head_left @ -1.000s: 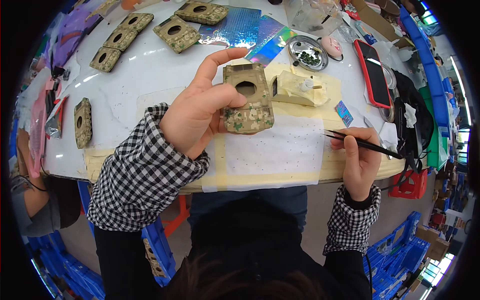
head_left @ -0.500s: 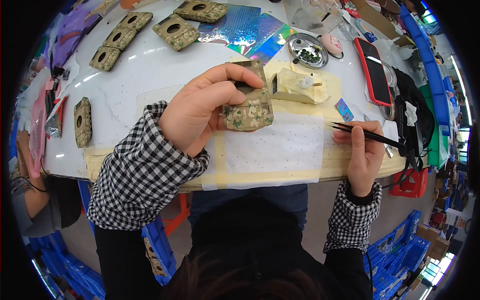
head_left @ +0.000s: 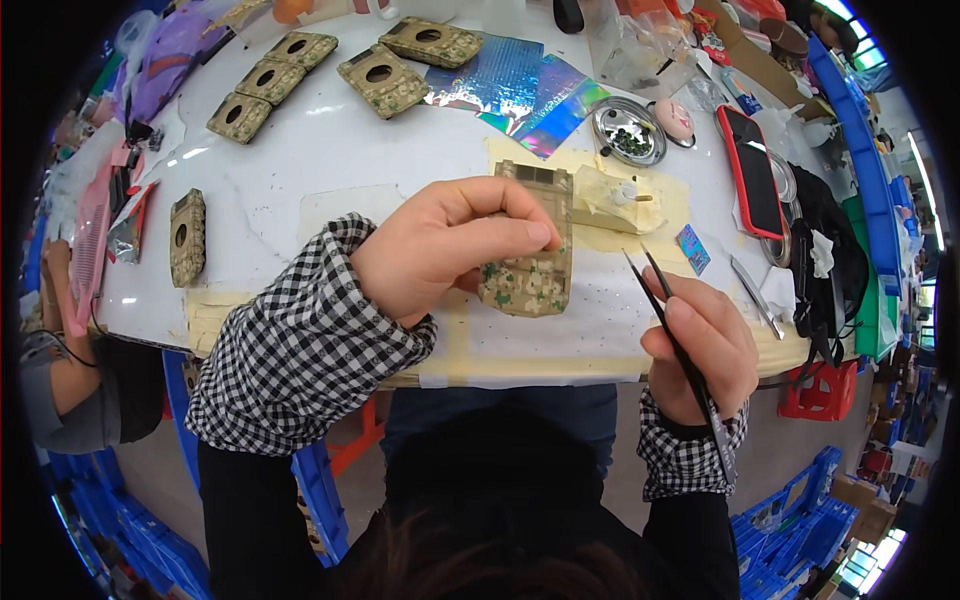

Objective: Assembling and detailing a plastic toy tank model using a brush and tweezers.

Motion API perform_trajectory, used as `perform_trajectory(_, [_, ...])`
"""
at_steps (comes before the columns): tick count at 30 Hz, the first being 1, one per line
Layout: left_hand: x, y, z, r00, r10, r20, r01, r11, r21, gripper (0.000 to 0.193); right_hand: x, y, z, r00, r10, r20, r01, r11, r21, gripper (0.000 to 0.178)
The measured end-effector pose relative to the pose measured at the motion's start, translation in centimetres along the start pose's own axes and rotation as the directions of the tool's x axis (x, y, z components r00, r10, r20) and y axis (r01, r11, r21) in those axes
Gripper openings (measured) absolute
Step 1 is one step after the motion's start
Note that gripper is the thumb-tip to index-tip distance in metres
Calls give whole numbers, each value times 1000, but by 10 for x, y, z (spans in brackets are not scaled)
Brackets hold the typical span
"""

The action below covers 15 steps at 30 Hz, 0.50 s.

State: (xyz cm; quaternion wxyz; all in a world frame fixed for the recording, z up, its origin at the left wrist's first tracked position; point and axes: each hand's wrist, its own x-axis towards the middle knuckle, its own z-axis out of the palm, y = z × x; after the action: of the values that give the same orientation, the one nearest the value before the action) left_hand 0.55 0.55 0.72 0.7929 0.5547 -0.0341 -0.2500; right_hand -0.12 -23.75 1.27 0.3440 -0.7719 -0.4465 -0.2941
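My left hand (head_left: pixel 430 245) is closed around a camouflage model tank hull (head_left: pixel 527 287), its thumb and index fingertips meeting above the hull's right part. Whether something small sits in that pinch is hidden. The hull is over a white sheet (head_left: pixel 600 345) dotted with tiny dark specks. Black tweezers (head_left: pixel 694 375) are in my right hand (head_left: pixel 708 340), their two tips slightly apart and pointing up toward a tape-wrapped block (head_left: pixel 612 203). A gap separates the tips from the hull.
More camouflage hulls (head_left: pixel 382 82) lie at the far left, one (head_left: pixel 187 238) near the left edge. Beyond the block are shiny holographic sheets (head_left: pixel 560 105) and a metal dish (head_left: pixel 658 142) of small dark green pieces. At right lie a red-cased phone (head_left: pixel 748 170) and a metal tool (head_left: pixel 757 298).
My left thumb and index finger have come together over the hull, which sits lower. The tweezers have swung from pointing left to pointing up, as my right hand turned. The whole view has shifted slightly.
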Motion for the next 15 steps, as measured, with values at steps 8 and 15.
perform_trajectory(8, [-2, 0, 3, 999, 17, 30, -20, 995, 97, 17, 22, -5, 18, 974, -217, 60, 221, 973, -61, 29])
perform_trajectory(15, [-1, -5, 1, 994, 90, 55, -92, 995, 34, 15, 24, -5, 23, 965, -241, 100, 248, 966, -70, 27])
